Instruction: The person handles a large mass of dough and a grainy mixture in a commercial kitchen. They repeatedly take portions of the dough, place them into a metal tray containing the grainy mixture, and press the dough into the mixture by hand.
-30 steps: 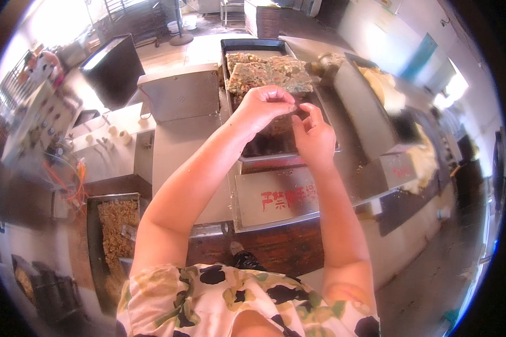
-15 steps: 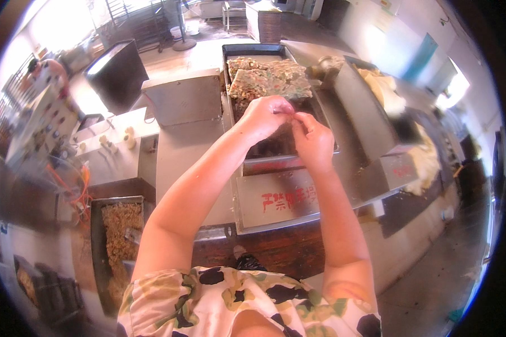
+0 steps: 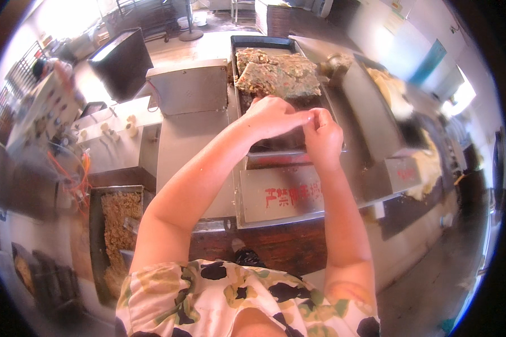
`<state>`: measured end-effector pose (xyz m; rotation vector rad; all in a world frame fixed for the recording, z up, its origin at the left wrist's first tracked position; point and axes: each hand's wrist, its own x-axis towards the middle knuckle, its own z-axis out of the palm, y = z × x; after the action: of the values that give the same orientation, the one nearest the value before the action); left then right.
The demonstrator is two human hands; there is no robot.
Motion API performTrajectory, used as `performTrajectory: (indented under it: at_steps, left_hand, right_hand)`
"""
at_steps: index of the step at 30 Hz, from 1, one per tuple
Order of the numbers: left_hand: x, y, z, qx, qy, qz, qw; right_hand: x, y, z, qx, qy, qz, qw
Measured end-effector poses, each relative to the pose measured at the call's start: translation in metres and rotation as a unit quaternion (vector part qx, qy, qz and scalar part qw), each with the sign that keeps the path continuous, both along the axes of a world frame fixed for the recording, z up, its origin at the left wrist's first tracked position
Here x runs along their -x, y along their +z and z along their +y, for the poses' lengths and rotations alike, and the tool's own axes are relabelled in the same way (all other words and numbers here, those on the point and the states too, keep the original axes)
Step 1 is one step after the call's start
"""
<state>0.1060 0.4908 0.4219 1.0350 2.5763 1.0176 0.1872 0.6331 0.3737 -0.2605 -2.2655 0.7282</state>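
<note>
My left hand [image 3: 274, 118] is over the near part of a dark metal tray [image 3: 264, 41], its thumb stretched away from partly hidden fingers. That thumb reaches across to my right hand [image 3: 325, 135], whose thumb and fingers are pinched at the left thumb's tip. Anything in the pinch is too small to make out. Just beyond both hands, a lumpy, chunky slab of pale brown food [image 3: 278, 73] with nut-like pieces lies in the tray. My left fingertips are close to its near edge; whether they touch it I cannot tell.
A metal box [image 3: 188, 87] stands left of the tray, a long metal-sided trough [image 3: 371, 106] right. Brown crumbly food fills a deep pan [image 3: 121, 224] at lower left. Pale sheet material [image 3: 391, 92] lies at right. A control panel [image 3: 45, 121] is farther left.
The pinched fingers of both hands have parted somewhat; my left thumb now stretches toward my right hand. The whole view has shifted slightly.
</note>
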Motion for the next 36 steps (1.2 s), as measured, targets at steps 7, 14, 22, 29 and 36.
performTrajectory:
  at_steps: [7,14,22,29,36]
  left_hand:
    - [0.024,-0.032,-0.021,-0.330,-0.001,0.258,0.908]
    - [0.093,-0.159,-0.103,-0.324,0.267,-0.041,0.907]
    - [0.085,-0.285,-0.095,-0.002,0.285,-0.079,0.955]
    - [0.090,-0.266,-0.076,0.219,0.226,-0.024,0.949]
    - [0.077,-0.280,-0.085,0.040,0.311,-0.112,0.943]
  right_hand:
    - [0.006,-0.004,-0.001,-0.007,-0.007,0.011,1.000]
    - [0.006,-0.008,0.000,0.025,0.005,0.029,0.999]
    - [0.004,0.003,-0.003,0.059,0.013,0.005,0.998]
    - [0.005,0.010,-0.010,-0.009,0.026,0.019,0.999]
    - [0.003,0.003,-0.004,0.060,0.032,-0.009,0.998]
